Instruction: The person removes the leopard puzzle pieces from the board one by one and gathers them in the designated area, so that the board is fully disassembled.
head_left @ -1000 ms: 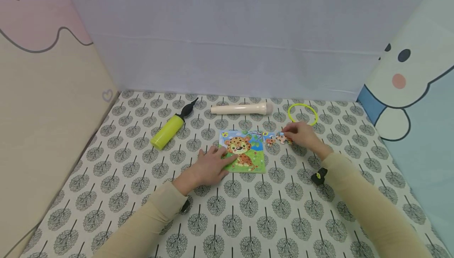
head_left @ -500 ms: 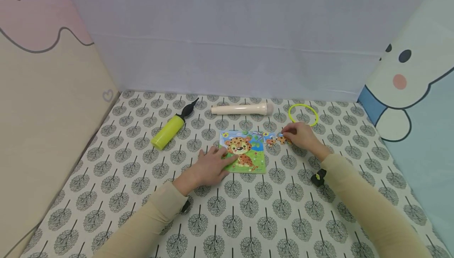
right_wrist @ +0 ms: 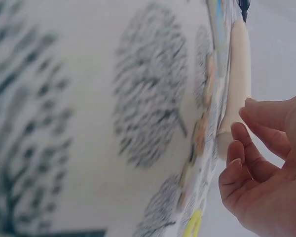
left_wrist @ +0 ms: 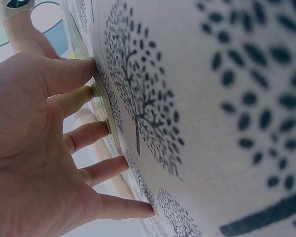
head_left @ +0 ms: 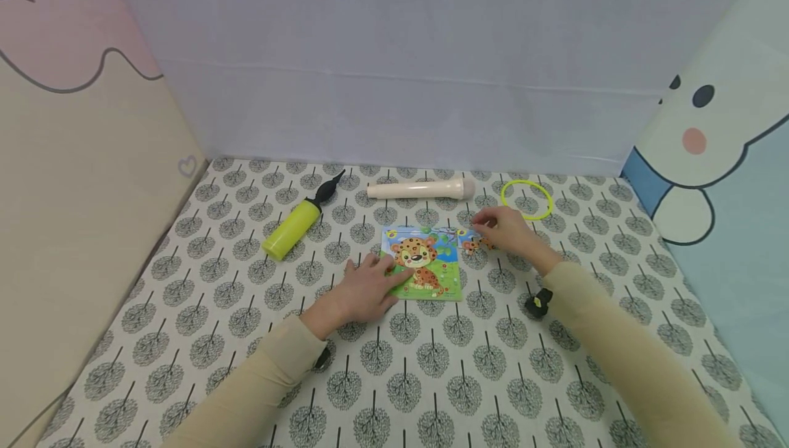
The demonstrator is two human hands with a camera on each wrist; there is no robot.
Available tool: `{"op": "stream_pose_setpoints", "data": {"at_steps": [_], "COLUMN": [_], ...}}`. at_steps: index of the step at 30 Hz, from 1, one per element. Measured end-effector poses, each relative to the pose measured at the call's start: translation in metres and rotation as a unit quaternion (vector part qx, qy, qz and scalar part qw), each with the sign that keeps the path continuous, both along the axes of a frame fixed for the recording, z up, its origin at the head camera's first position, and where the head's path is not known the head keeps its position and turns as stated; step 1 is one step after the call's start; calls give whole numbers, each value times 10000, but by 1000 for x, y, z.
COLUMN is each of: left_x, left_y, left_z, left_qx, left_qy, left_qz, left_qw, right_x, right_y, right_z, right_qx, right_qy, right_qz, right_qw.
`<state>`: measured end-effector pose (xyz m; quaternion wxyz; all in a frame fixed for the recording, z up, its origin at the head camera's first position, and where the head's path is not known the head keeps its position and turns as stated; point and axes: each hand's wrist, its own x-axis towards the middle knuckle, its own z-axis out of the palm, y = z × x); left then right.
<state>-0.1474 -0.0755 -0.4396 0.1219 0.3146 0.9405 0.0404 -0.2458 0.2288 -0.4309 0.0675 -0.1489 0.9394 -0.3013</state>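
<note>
A picture board (head_left: 425, 270) with a spotted leopard cub lies flat on the table. My left hand (head_left: 370, 290) rests on its left side, fingers spread. In the left wrist view, the fingertips of my left hand (left_wrist: 44, 133) touch the board's edge and the cloth. Right of the board lie small puzzle pieces (head_left: 470, 242) with blue and spotted printing. My right hand (head_left: 507, 230) is just over them, partly covering them. In the right wrist view, my right hand (right_wrist: 266, 163) is apart from the pieces (right_wrist: 200, 136), fingers loosely curled, nothing visible between them.
A white toy microphone (head_left: 419, 190) lies behind the board. To the left is a yellow-green hand pump (head_left: 296, 225) with a black nozzle. A yellow ring (head_left: 547, 200) lies behind the right hand. Fabric walls stand at the back and sides of the tree-patterned tablecloth (head_left: 407, 386).
My right hand has shifted left over the puzzle pieces, from their right end towards the board, and its fingers look lifted off them. My left hand stays still on the board.
</note>
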Motion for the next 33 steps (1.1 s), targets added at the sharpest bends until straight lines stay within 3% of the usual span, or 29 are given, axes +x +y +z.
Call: {"op": "stream_pose_setpoints", "data": {"at_steps": [9, 33], "left_x": [-1, -2], "left_y": [0, 0], "left_z": [0, 3], "left_qx": [-1, -34], "left_qy": [16, -35], "left_qz": [-56, -46], "left_qw": [10000, 10000], "right_x": [-2, -2], "right_y": [-30, -68], "right_z": [4, -1], "right_qx": [115, 402], "right_qy": [33, -61], "right_qz": [597, 1098], "right_qw": [9981, 9931]}}
